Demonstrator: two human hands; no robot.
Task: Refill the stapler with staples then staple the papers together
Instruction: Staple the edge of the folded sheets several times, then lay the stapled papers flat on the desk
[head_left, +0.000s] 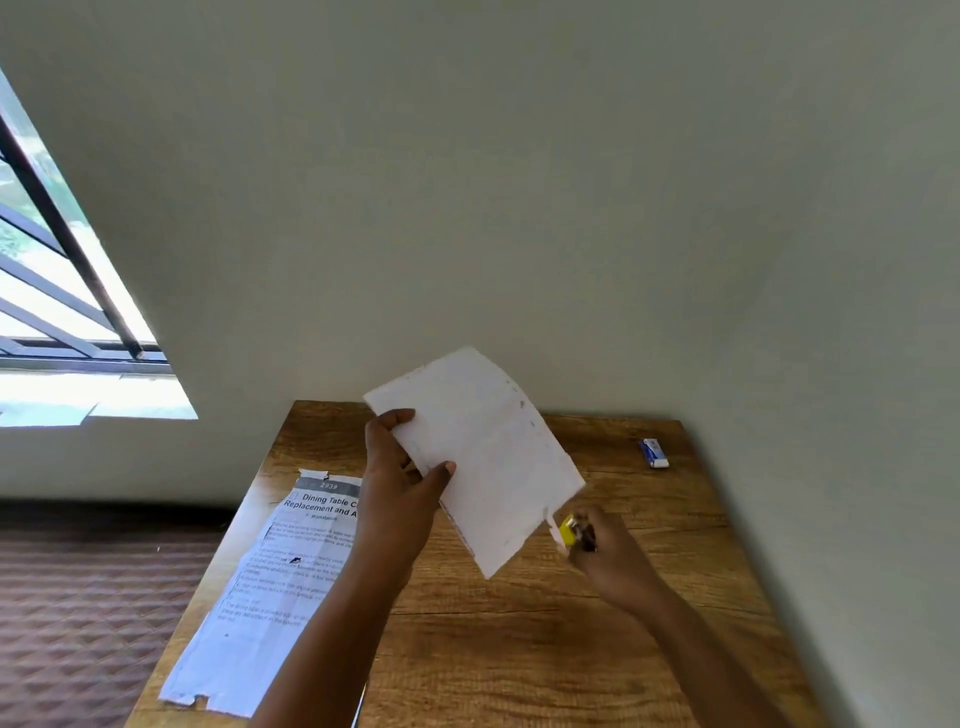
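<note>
My left hand (397, 483) holds a bundle of white papers (483, 457) by its left edge, lifted and tilted above the wooden table (519, 623). My right hand (608, 556) grips a small yellow stapler (570, 530) at the papers' lower right corner. The stapler's mouth touches that corner; most of the stapler is hidden inside my fingers. A small blue and white staple box (653, 453) lies at the table's far right, near the wall.
A printed sheet (280, 587) headed "Dining Table" lies flat along the table's left side, partly under my left forearm. The table stands against a pale wall. A window (57, 291) is at the left, and patterned brown flooring (93, 613) lies below it.
</note>
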